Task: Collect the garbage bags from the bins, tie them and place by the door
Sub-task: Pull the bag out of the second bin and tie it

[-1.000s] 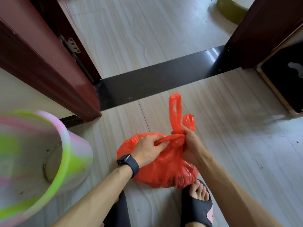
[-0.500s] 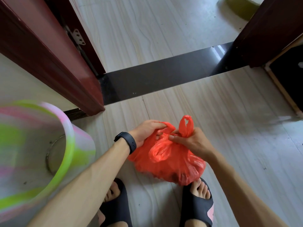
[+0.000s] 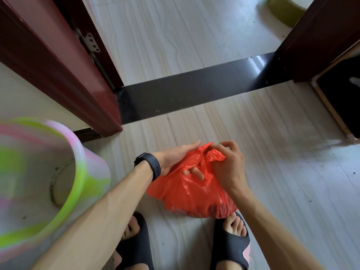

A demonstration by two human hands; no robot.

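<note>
1. Knotting looks to us like the step in hand. The red garbage bag point(image 3: 187, 193) sits on the floor point(image 3: 272, 172) just in front of our feet, with its bottom just beside the toes in the right slipper point(image 3: 231, 248). It lies near the dark threshold point(image 3: 185, 94) of the doorway.
2. Our left hand point(image 3: 173, 158) has its lower fingers point(image 3: 194, 173) hooked through one handle loop and gripping the plastic, while one finger lies straight along the top.
3. Our right hand point(image 3: 229, 170) pinches the other handle ear point(image 3: 215, 155) between curled fingertips.
4. To do this well, we judge that we should first press the air out. Then we pull both ears taut, away from each other, and cinch the crossing low against the contents so the knot does not slip.
5. Thin film tears, so a steady pull seems wiser to us than a jerk.
6. The mouth points up towards us and the full bottom points down. We read the long axis as running from the gathered neck to the base by the toes, tilted rather than upright.
7. The striped bin point(image 3: 78, 152) stands apart on our left, unlined.
</note>
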